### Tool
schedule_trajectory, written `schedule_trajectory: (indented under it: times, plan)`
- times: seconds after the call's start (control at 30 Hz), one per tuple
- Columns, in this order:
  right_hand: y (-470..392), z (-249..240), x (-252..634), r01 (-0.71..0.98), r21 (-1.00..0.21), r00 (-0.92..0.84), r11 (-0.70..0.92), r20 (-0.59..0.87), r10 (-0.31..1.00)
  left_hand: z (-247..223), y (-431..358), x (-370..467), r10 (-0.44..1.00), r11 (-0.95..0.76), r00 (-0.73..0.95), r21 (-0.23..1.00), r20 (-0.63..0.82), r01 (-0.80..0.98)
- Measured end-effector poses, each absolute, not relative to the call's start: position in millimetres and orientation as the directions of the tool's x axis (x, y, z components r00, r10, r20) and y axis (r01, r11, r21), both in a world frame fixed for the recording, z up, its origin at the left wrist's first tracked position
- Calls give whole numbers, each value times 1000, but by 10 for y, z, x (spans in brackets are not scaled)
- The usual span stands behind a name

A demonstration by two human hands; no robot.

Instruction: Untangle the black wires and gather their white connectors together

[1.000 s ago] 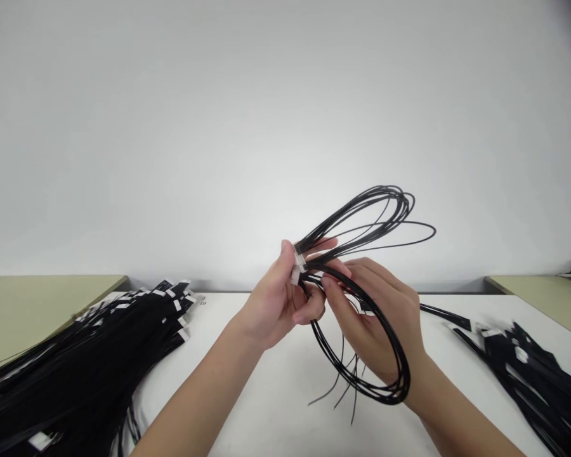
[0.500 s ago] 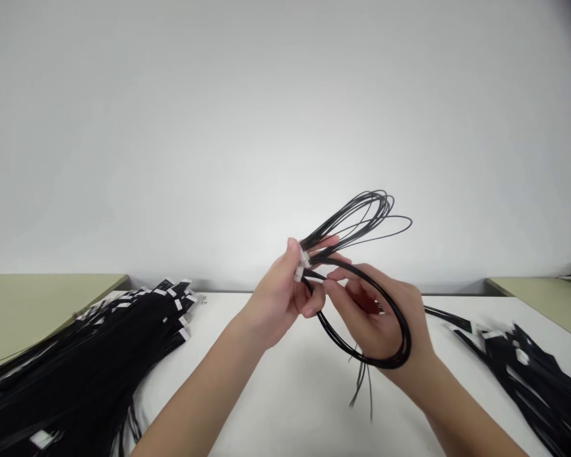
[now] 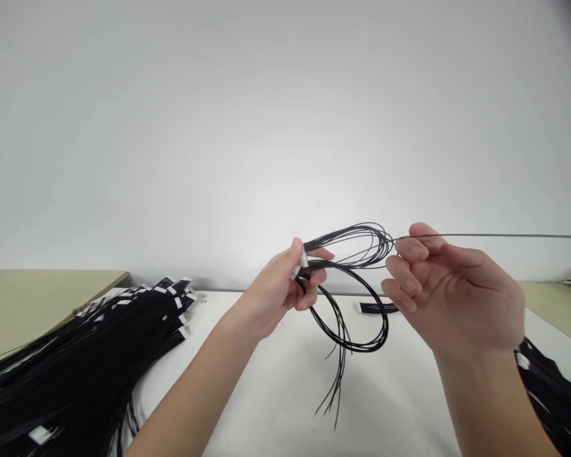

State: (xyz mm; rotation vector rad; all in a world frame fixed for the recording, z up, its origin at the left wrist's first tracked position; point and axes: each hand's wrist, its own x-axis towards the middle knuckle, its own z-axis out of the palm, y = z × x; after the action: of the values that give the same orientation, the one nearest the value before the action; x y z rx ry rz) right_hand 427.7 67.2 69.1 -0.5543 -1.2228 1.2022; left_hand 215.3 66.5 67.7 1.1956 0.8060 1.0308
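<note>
Near the middle, my left hand (image 3: 276, 289) is closed on a coiled bundle of black cables (image 3: 379, 336), with white connectors (image 3: 295, 271) at its thumb. Thin loops extend right from the grip, and a thicker loop hangs below with loose wire ends. To the right, my right hand (image 3: 450, 285) has its palm toward the camera. Its thumb and forefinger pinch a single thin black wire (image 3: 518, 235), which runs from the thin loops out past the right edge of the view.
A large pile of black cables (image 3: 85, 362) with white ends lies on the white table (image 3: 266, 406) at left. More black cables (image 3: 559, 400) lie at right, partly behind my right arm. A short black cable end (image 3: 374, 308) rests behind the loop. Yellow-green surfaces (image 3: 23, 295) flank the table.
My right hand has moved right and up from beside my left hand and has turned palm-outward, drawing a thin wire straight to the right. The held loops have shifted lower and narrowed.
</note>
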Motion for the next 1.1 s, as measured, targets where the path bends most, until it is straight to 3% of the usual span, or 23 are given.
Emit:
schedule_trajectory:
  times: [0.2,0.27,0.47,0.57,0.67,0.87,1.1]
  plan:
    - [652,662,4121,-346,-700,339,625,527,779,667,671,2147,947,65,322,984,-7,-168]
    - [640,672,4102,-326,-657,418,680,545,727,663,671,2148,948,63,319,985,-9,-160]
    - [594,664,4168,-372,-659,211,654,626,751,657,673,2149,947,17,320,991,27,-135]
    - [554,626,4185,-235,-685,53,689,699,713,650,688,2126,941,-2,334,993,42,-122]
    - [513,616,4166,-3,-743,-55,669,668,742,649,700,2098,935,5,353,993,37,-116]
    - [509,649,4132,261,-686,-113,679,677,727,689,681,2074,914,36,405,995,7,-97]
    - [513,623,4114,250,-709,8,660,683,730,705,668,2058,896,50,443,990,13,-132]
